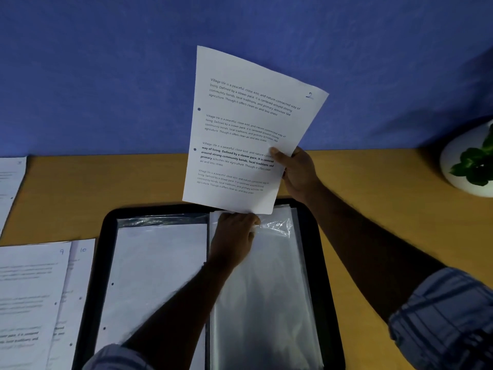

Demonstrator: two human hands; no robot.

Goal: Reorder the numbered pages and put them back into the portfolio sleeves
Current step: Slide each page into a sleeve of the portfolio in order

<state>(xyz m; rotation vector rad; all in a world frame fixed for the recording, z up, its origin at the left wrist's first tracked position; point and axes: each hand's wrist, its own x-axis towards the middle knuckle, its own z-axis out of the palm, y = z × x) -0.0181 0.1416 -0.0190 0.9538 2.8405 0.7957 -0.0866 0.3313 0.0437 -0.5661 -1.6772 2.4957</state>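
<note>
A black portfolio point(324, 276) lies open on the wooden table. Its left sleeve point(154, 263) holds a white sheet, seen from the blank side. Clear sleeves point(266, 303) are stacked on its right side. My right hand point(296, 172) grips a printed page marked 2 point(248, 129) by its right edge, upright above the top of the right side. My left hand point(234, 236) pinches the top edge of the upper clear sleeve, just under the page's bottom edge.
Pages marked 9 point(29, 303) and 10 point(80, 276) lie overlapped at the left of the portfolio. Another page point(10, 182) lies at the far left. A white pot with a green plant point(469, 161) stands at the right, against the blue wall.
</note>
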